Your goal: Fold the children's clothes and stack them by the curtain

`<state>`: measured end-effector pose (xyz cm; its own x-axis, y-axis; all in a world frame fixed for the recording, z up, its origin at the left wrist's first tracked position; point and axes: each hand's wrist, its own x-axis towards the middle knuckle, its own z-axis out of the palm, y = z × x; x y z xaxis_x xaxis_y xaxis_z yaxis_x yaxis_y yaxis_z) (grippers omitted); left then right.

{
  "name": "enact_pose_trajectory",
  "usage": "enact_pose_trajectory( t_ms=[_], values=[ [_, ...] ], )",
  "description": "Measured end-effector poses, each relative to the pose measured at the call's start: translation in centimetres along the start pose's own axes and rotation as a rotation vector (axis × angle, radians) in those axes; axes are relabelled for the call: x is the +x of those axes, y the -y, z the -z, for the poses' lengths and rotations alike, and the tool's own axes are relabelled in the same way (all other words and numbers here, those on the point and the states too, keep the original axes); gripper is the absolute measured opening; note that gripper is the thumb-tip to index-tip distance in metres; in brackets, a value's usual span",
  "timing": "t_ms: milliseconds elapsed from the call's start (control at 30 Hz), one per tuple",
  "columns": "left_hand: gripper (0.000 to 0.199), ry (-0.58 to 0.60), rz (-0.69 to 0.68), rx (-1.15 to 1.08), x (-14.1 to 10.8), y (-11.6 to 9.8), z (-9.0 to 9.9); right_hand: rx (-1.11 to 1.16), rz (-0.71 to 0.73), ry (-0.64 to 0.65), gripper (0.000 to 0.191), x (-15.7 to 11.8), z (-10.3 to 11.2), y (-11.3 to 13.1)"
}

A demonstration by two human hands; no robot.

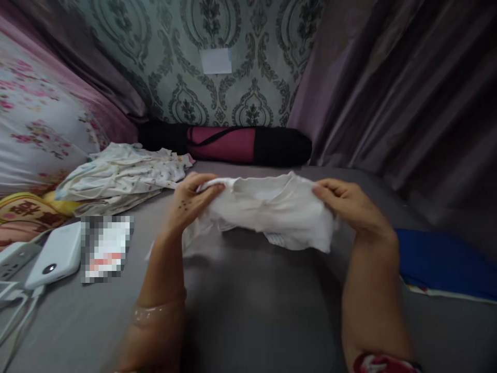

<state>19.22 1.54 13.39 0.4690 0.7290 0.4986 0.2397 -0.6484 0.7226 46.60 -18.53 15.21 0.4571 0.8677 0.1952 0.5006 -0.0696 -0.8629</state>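
A small white shirt (pixel 267 210) is stretched between my two hands above the grey bed sheet (pixel 256 311). Its round neckline faces up, and the lower part hangs down, somewhat blurred. At the left shoulder, my left hand (pixel 190 199) pinches the cloth between thumb and fingers. My right hand (pixel 345 202) grips the other shoulder the same way. A clear bangle (pixel 149 313) circles my left forearm.
At left lie a pile of patterned baby clothes (pixel 128 171), a white power bank (pixel 56 254) with cables, a power strip (pixel 17 259) and a pixelated packet (pixel 107 248). A black and maroon bag (pixel 229 144) lies along the wall. Blue cloth (pixel 446 264) is at right.
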Motion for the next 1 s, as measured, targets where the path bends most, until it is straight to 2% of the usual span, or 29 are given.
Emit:
enact_pose_trajectory(
  t_ms=[67,133,233,400,533,667,867,1000],
  values=[
    [0.032,0.222,0.129,0.023,-0.3,1.7,-0.6,-0.085,-0.053,0.248,0.039,0.4,-0.1,-1.1],
    [0.039,0.386,0.255,0.028,-0.5,3.3,-1.7,-0.129,-0.091,0.43,0.04,0.9,-0.4,-2.4],
    [0.043,0.495,0.321,0.054,-0.7,4.9,-3.1,-0.155,-0.122,0.567,0.036,1.8,-1.1,-4.3],
    [0.038,0.414,0.167,0.212,-0.3,5.9,-4.2,-0.222,-0.112,0.551,0.023,2.6,-2.0,-6.2],
    [0.027,0.381,0.107,0.258,-0.2,6.1,-4.9,-0.234,-0.127,0.541,0.024,2.9,-3.1,-6.2],
    [0.026,0.337,0.033,0.242,-0.4,6.1,-5.8,-0.299,-0.108,0.53,0.024,3.2,-4.3,-5.9],
    [0.03,0.312,0.032,0.242,-0.6,5.3,-6.3,-0.43,-0.08,0.514,0.034,3.8,-5.7,-6.2],
    [0.022,0.319,0.066,0.206,-0.6,4.6,-6.0,-0.389,-0.062,0.475,0.03,3.9,-5.8,-6.4]
  ],
)
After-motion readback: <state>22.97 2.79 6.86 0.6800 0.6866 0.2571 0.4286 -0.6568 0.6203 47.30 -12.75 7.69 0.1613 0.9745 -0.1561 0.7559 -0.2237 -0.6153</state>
